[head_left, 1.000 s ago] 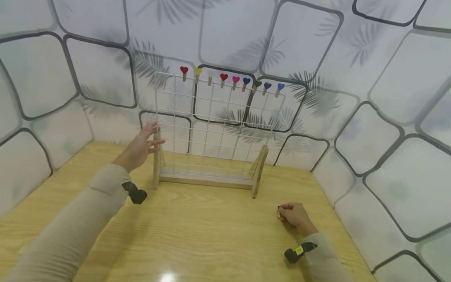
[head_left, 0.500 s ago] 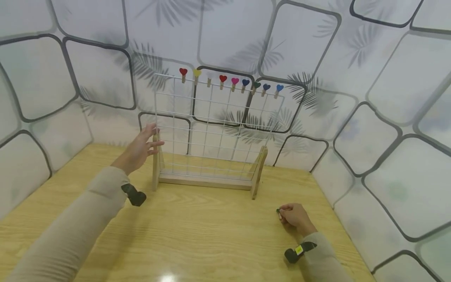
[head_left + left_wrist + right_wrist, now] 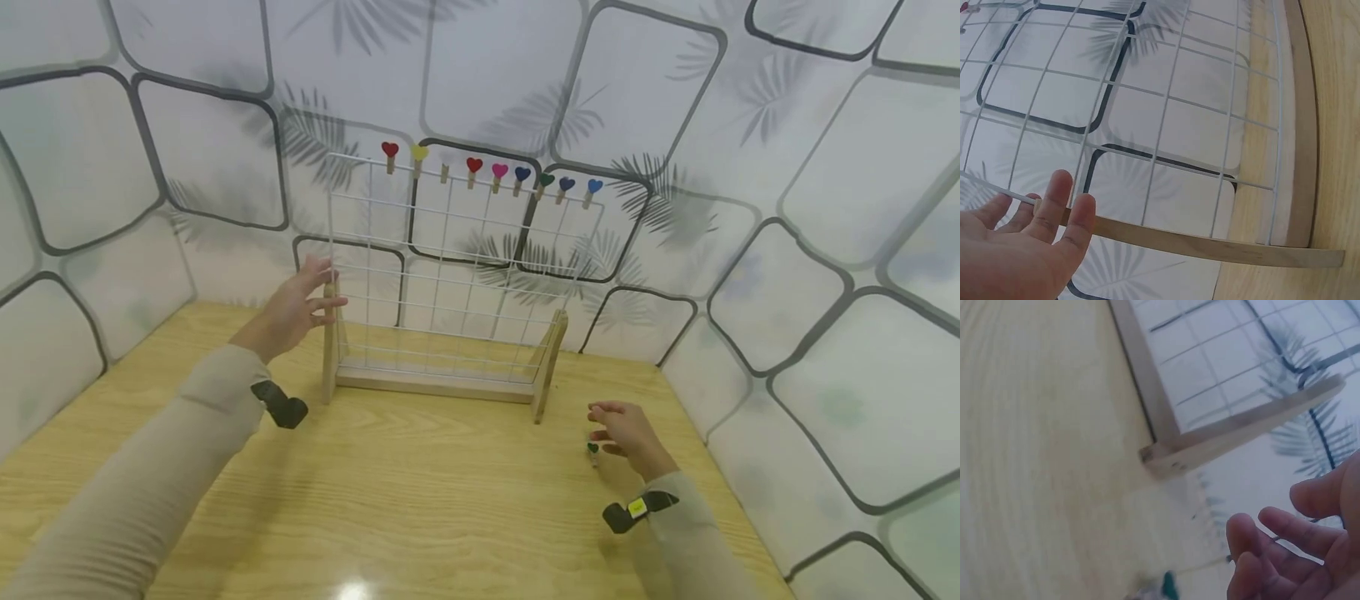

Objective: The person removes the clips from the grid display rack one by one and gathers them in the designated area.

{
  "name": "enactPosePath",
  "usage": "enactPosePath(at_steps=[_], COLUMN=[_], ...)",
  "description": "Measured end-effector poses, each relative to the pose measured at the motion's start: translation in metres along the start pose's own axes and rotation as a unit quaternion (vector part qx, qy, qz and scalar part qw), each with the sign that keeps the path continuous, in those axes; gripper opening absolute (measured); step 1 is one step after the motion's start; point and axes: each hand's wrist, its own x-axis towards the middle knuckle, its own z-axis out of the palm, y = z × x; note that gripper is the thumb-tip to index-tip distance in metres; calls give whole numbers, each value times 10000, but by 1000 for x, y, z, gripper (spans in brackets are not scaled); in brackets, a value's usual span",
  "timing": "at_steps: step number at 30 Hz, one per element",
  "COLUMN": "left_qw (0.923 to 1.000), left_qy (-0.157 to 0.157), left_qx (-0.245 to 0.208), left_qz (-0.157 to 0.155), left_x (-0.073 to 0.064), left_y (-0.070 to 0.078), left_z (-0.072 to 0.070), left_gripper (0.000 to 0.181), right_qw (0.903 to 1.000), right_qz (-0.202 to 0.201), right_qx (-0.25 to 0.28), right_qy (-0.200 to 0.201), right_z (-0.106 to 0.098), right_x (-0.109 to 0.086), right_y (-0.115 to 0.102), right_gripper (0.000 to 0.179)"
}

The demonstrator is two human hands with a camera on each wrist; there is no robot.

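A white wire grid rack (image 3: 435, 386) on a wooden stand faces me, with several heart clothespins (image 3: 475, 167) clipped along its top wire. My left hand (image 3: 288, 307) is at the rack's left wooden upright (image 3: 1172, 234), its fingers extended and overlapping the post in both views. On the right, a small clothespin with a green heart (image 3: 592, 449) lies on the table. My right hand (image 3: 628, 435) hovers just above and beside it, fingers loosely bent and holding nothing. The right wrist view shows the green heart (image 3: 1169, 584) blurred at the bottom edge, below the hand (image 3: 1297, 550).
The light wood table (image 3: 420, 500) meets patterned walls (image 3: 480, 75) behind the rack and on both sides. The rack's right wooden foot (image 3: 550, 367) stands between the grid and my right hand. One clip on the top wire (image 3: 445, 173) shows no heart.
My right hand has let go of the green heart clothespin and lifted slightly away from it, leaving it on the table. The left hand stays at the rack's left upright.
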Motion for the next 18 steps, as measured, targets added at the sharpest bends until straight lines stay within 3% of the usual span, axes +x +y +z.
enactPosePath(at_steps=[6,12,18], left_qw=[9987,9988,9994], left_qy=[90,470,197], left_qx=[465,100,-205], left_qz=[-193,-73,213], left_x=[3,4,2], left_y=[9,16,16], left_z=[-5,-7,-1], left_gripper=[87,89,86], right_qw=[9965,9840,9688], right_qz=[-368,-1153,-1730], right_qx=[647,1016,1422], right_qy=[-388,-902,-1067], right_z=[1,12,30], right_x=[3,8,10], right_y=[-38,-80,-130], right_gripper=[47,50,45])
